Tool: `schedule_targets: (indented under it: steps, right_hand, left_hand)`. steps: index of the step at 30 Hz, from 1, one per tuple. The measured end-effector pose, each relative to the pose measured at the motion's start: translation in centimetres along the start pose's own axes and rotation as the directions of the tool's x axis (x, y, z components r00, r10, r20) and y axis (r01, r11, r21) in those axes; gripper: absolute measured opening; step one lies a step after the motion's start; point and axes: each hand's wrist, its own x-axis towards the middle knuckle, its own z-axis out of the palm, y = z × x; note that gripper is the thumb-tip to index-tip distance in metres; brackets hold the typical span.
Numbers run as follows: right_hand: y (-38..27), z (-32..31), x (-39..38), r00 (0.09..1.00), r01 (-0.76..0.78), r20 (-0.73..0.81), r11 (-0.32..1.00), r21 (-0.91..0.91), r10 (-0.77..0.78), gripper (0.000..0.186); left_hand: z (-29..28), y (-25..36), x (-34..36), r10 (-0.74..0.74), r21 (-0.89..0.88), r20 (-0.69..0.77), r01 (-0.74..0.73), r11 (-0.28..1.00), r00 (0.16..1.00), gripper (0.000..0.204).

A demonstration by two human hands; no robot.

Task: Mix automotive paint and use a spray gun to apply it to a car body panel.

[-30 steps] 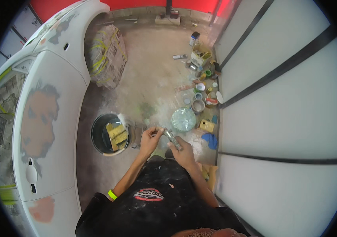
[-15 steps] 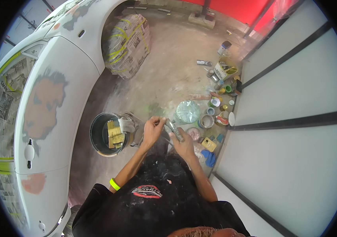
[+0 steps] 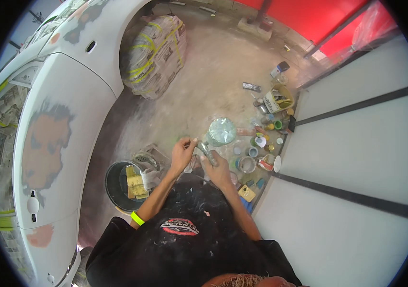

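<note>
A spray gun (image 3: 205, 150) with a round translucent cup (image 3: 222, 131) is held out in front of my chest. My right hand (image 3: 217, 170) wraps round its body. The fingers of my left hand (image 3: 184, 155) are pinched at the gun's end closest to them; the exact part they touch is hidden. Left of my hands, a dark bucket (image 3: 113, 184) stands on the floor with yellow pieces (image 3: 136, 183) and a pale cloth (image 3: 151, 179) at its rim.
A white car (image 3: 77, 91) with sanded patches fills the left side. Its wheel (image 3: 156, 55) is wrapped in taped newspaper. Several cans and tubs, including a pale can (image 3: 247, 165) and a yellowish bin (image 3: 279, 98), line the floor beside the panelled wall (image 3: 347, 153) at right.
The view has shifted: the bucket and cans now sit lower in the picture. My hands and the spray gun have moved slightly left against them, the cup farther from the cans.
</note>
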Motion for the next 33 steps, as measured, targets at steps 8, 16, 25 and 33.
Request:
schedule_targets:
  steps: [8, 16, 25, 33]
  right_hand:
    - [-2.2, 1.8, 8.6, 0.997, 0.05, 0.058, 0.997, -0.058, -0.047, 0.031]
    - [-1.5, 2.7, 17.3, 0.949, 0.291, 0.159, 0.95, -0.117, -0.271, 0.039]
    - [-1.1, -0.6, 27.5, 0.905, 0.28, 0.368, 0.95, -0.14, -0.213, 0.036]
    - [3.8, 1.0, 34.5, 0.932, 0.165, 0.324, 0.986, 0.029, -0.165, 0.046]
  left_hand:
    - [-2.1, 2.6, 7.6, -0.055, -0.094, -0.053, 0.05, 0.994, 0.997, 0.037]
    - [-2.8, 2.0, 13.8, -0.101, -0.185, -0.163, 0.07, 0.98, 0.981, 0.033]
    - [-1.0, 3.6, 21.3, -0.235, -0.215, -0.141, 0.202, 0.955, 0.962, 0.031]
    - [4.1, 10.8, 28.9, 0.293, -0.104, -0.198, -0.317, 0.943, 0.936, 0.104]
